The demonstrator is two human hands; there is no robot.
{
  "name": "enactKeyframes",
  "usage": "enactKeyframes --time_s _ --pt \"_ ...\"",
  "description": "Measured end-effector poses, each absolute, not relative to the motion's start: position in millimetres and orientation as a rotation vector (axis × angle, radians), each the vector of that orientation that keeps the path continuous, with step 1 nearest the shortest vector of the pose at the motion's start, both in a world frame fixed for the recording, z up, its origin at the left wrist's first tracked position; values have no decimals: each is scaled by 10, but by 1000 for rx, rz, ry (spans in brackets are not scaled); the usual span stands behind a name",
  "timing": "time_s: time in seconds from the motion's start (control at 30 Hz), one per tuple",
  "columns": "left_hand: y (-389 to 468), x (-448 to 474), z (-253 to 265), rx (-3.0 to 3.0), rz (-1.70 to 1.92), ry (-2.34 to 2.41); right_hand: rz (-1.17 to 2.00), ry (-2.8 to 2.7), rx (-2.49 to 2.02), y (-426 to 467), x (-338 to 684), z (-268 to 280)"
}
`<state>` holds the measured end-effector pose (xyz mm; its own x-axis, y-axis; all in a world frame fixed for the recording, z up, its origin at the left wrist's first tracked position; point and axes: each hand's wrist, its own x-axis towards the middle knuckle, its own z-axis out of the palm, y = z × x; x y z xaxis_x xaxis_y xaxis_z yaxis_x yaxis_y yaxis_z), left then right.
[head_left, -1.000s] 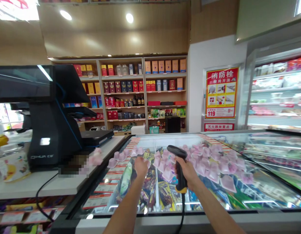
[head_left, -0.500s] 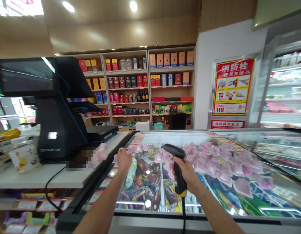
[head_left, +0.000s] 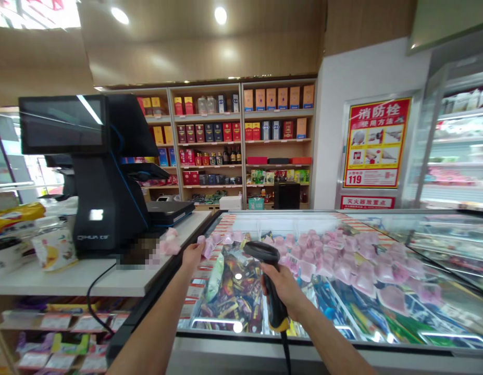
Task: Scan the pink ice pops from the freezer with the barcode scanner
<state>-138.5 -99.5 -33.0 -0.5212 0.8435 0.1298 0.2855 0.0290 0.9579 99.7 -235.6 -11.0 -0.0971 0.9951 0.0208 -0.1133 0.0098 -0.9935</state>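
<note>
My right hand is wrapped round the grip of a black and yellow barcode scanner. The scanner's head points forward and left over the glass freezer top, and its cable hangs down in front. At the freezer's left side, my left hand has its fingers closed at a small pink cup-shaped packet, the nearest in a short row. Many more pink packets lie spread over the glass to the right, one near the scanner showing a barcode label.
A black checkout terminal stands on the white counter at left, with a pink bunched item near its edge. Packaged goods show through the freezer glass. Shelves of boxes line the back wall.
The scanner in my right hand has moved left and tilted, uncovering pink packets. My left hand stays by the freezer's left side, turned slightly, beside the row. The view has shifted a little.
</note>
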Motion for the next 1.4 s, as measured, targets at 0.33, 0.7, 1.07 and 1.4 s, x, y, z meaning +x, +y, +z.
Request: enactKeyframes --time_s 0.33,0.7,1.07,1.4 --pt "-1163 -969 -10 1067 1377 1387 1365 -1229 -1021 -2582 1029 -56" --pt "-1232 -382 -277 1537 1308 1704 1225 -1099 -1021 -2418 1380 -7" --pt "-1064 95 -443 1958 1270 1746 1234 -1054 -1011 -2169 1495 -62" --pt "-244 -701 -398 1833 1192 1864 1360 -975 -985 -1949 1512 -134"
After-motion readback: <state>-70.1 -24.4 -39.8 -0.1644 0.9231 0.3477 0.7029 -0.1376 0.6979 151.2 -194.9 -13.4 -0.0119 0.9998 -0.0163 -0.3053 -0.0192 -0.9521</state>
